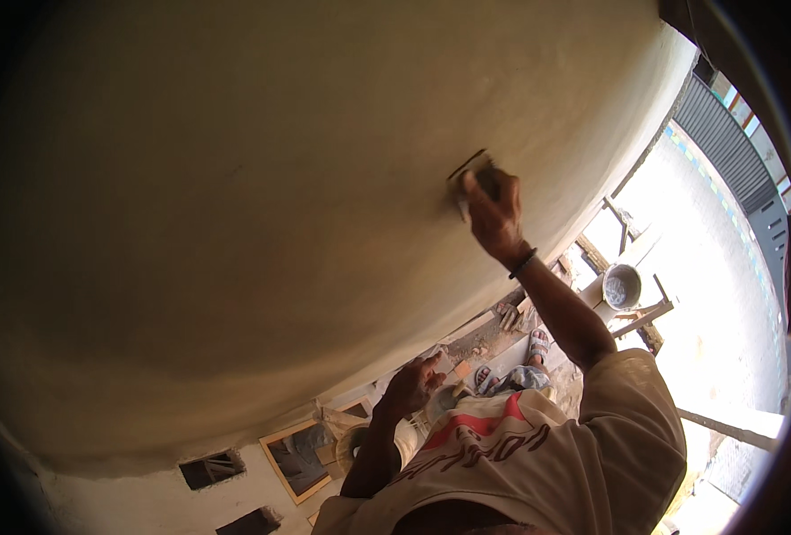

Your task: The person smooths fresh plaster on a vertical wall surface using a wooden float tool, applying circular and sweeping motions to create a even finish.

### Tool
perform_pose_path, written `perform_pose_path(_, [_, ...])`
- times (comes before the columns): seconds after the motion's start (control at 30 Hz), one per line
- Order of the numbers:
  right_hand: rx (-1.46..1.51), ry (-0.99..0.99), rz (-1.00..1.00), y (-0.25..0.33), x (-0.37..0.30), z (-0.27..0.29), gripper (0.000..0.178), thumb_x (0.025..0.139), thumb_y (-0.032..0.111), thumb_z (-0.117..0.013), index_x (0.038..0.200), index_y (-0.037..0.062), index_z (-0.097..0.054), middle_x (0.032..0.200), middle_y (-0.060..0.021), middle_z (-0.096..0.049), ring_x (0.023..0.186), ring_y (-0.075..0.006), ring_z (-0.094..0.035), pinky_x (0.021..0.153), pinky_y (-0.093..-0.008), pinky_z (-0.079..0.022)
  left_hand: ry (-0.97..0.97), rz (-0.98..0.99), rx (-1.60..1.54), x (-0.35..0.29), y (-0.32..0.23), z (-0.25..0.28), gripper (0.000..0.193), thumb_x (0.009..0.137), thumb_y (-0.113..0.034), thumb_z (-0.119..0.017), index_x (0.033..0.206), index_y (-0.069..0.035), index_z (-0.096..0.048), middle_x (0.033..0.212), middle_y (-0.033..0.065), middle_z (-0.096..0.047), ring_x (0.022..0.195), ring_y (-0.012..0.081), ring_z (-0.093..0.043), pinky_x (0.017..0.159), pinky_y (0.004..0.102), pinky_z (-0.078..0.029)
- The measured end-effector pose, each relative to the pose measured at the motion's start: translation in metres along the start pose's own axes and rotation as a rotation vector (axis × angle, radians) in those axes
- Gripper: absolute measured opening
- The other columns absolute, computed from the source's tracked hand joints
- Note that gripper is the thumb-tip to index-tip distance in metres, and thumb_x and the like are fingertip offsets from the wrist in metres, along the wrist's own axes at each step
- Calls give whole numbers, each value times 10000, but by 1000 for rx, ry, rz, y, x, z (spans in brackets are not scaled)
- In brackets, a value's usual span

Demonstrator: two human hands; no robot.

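A broad plastered wall [262,214], greyish tan and smooth, fills most of the head view. My right hand [495,209] is raised against it, fingers wrapped round a flat trowel [469,169]. The trowel shows as a thin, straight dark edge at the wall; the rest of it is blurred or covered by the hand. A dark band circles my right wrist. Lower down, my left hand [411,390] hovers in front of my body near the wall's lower edge. Its fingers are partly spread, and nothing shows in them.
A bucket [622,285] stands at right by wooden poles [650,316]. Rubble [485,343] lies around my sandalled feet [536,346]. A wooden frame [297,462] and a rectangular wall opening [212,469] are at lower left. Beyond is a bright paved street with a grey gate [725,143].
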State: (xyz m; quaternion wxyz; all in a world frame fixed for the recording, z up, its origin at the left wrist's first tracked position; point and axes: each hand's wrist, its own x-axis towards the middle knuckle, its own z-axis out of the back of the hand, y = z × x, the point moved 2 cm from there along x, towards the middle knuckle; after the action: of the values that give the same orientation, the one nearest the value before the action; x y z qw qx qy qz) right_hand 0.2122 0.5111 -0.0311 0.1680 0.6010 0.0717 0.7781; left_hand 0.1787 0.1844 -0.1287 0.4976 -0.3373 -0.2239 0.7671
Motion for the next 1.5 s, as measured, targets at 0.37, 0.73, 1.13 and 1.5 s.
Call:
perform_pose_path(0.37, [76, 132, 118, 113, 52, -7, 470, 803, 78, -638, 1228, 275, -677, 1080, -147, -494, 962, -327, -513, 839, -445, -465, -46, -136, 1, 18, -10, -19, 509, 950, -307, -567, 1349, 2, -502, 1175, 282, -586, 1097, 412, -584, 936, 473, -467])
perform_pose_path(0.73, [243, 10, -123, 138, 25, -25, 466, 851, 11, -615, 1305, 117, -621, 1125, -172, -481, 1018, -327, -484, 860, -412, -439, -47, 121, -26, -23, 13, -22, 508, 940, -293, -594, 1339, 8, -506, 931, 219, -656, 883, 365, -645, 781, 439, -497])
perform_pose_path(1.13, [257, 128, -78, 153, -7, -35, 564, 785, -12, -586, 1322, 160, -606, 1139, -192, -455, 1036, -361, -449, 890, -455, -419, -27, 144, -40, -40, 5, -26, 544, 939, -297, -603, 1377, -2, -474, 1078, 257, -604, 1004, 391, -610, 873, 444, -479])
perform_pose_path(1.5, [893, 861, -593, 87, -118, 43, 440, 933, 63, -533, 1370, 94, -484, 1219, -160, -553, 1034, -247, -590, 859, -367, -513, -313, 220, -519, -26, -3, -48, 528, 930, -212, -627, 1410, -66, -461, 1121, 186, -623, 917, 296, -644, 856, 391, -513])
